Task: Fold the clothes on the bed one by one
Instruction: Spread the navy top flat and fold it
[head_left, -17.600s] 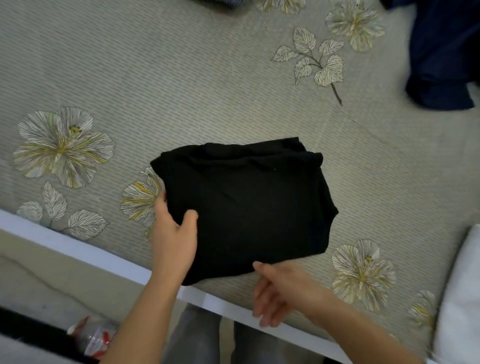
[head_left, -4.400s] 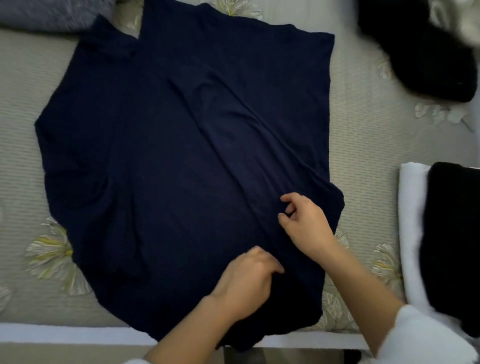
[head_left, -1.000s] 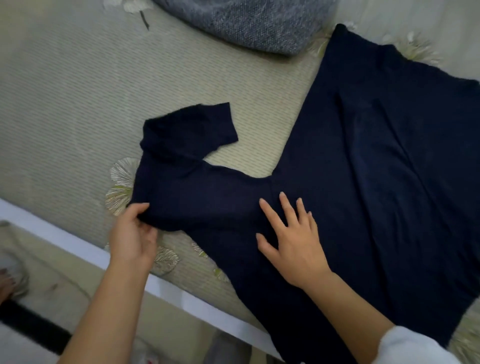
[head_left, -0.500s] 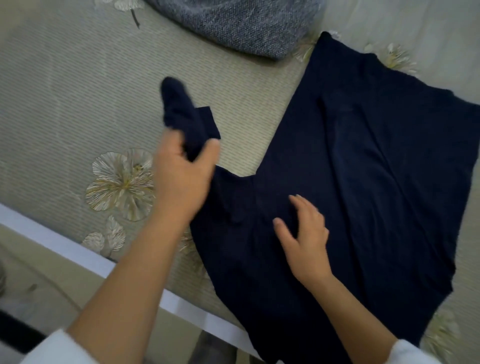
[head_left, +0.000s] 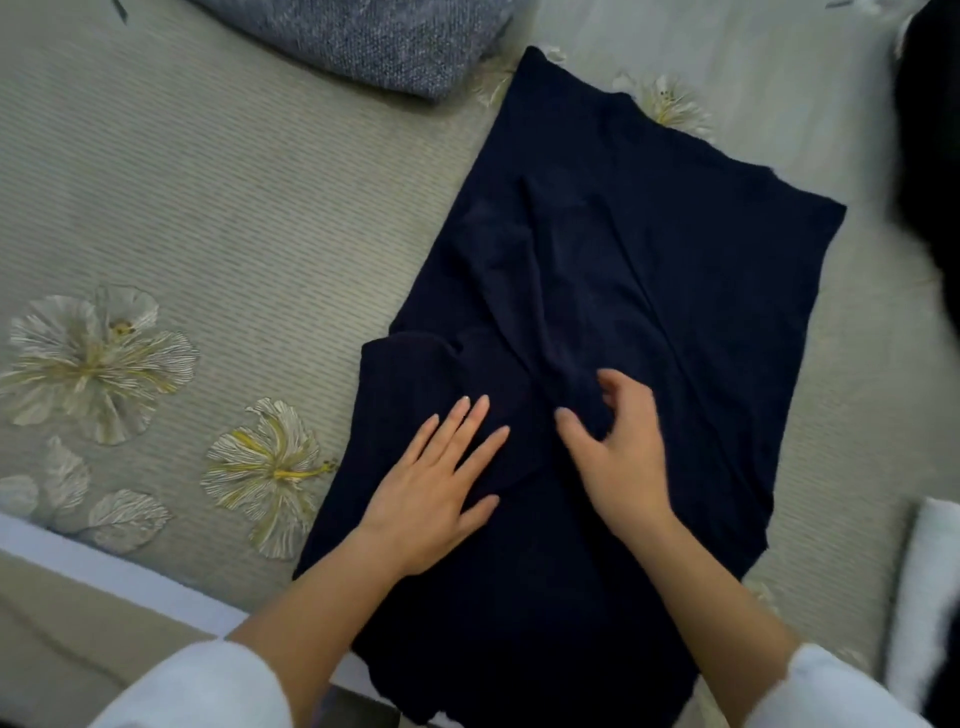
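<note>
A dark navy-blue soft-cloth garment (head_left: 649, 260) lay spread on a bed (head_left: 208, 208) covered in pale grey-green ribbed fabric printed with large cream flowers. It ran from the bed's near edge, where its bottom draped over the white border strip (head_left: 104, 571), towards the far edge. Its short sleeve (head_left: 410, 374) on the left side lay folded inward over the body of the garment. The person's left hand (head_left: 431, 504) rested flat on that folded part, fingers straight and slightly spread. Just beside it the right hand (head_left: 623, 457) had its thumb and curled fingers closed on a raised ridge of the navy cloth near the garment's middle. The two hands were close together but not touching, and both wrists came out of white sleeves (head_left: 208, 686) at the near edge. A grey knitted textile (head_left: 363, 36) lay at the bed's far edge, just beside the garment's far left corner. A black piece of clothing (head_left: 930, 156) sat at the far right corner, and a white folded cloth (head_left: 930, 571) lay at the right edge near the front.
</note>
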